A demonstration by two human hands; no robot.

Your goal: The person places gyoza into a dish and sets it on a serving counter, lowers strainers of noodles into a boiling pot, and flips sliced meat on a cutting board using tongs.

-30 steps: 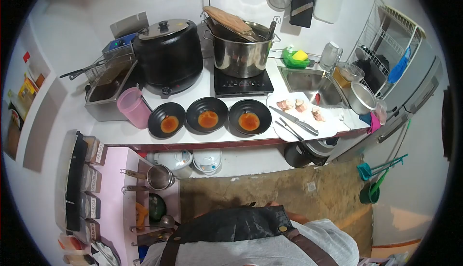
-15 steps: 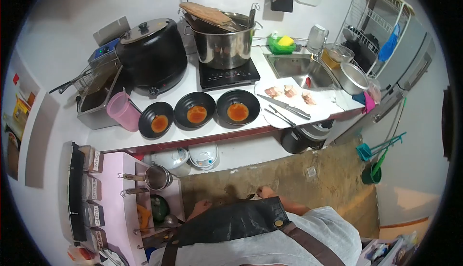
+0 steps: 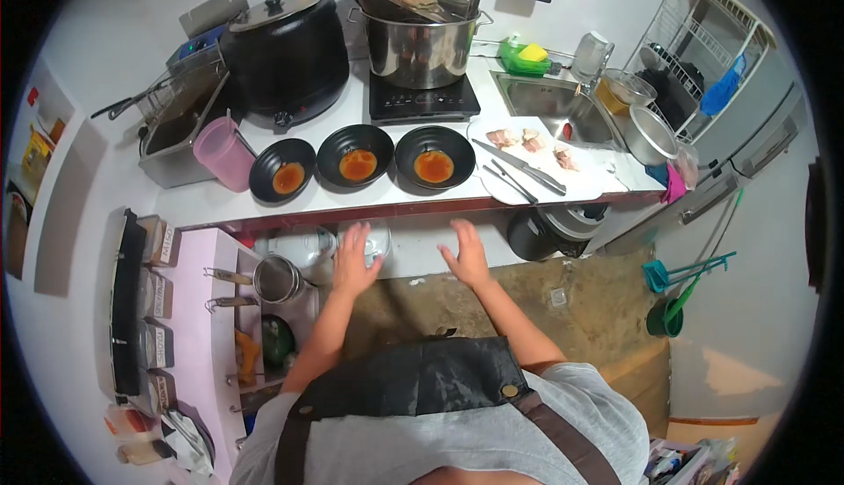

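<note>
My left hand (image 3: pixel 355 262) is held out with its fingers apart and nothing in it, below the counter's front edge. Level with it on the other side, my right hand (image 3: pixel 466 253) is likewise spread and bare. Beyond them on the counter stand three black bowls: a left bowl (image 3: pixel 260 177), a middle bowl (image 3: pixel 332 168) and a right bowl (image 3: pixel 409 164), each with reddish-brown liquid in the bottom. Right of these lies a white cutting board (image 3: pixel 563 193) bearing pieces of meat (image 3: pixel 533 141), a knife (image 3: pixel 520 168) and what look like tongs (image 3: pixel 512 182).
A steel pot (image 3: pixel 418 50) sits on an induction cooker (image 3: pixel 422 100). Left of it are a black soup warmer (image 3: pixel 286 63), a pink pitcher (image 3: pixel 221 155) and a fryer (image 3: pixel 180 146). A sink (image 3: pixel 536 98) is at the back right. Strainers (image 3: pixel 277 279) hang from the pink shelf (image 3: pixel 200 265).
Both hands have risen from beside the apron and reached forward, opening out toward the counter. The camera view has tilted down, so the counter appears higher in the picture.
</note>
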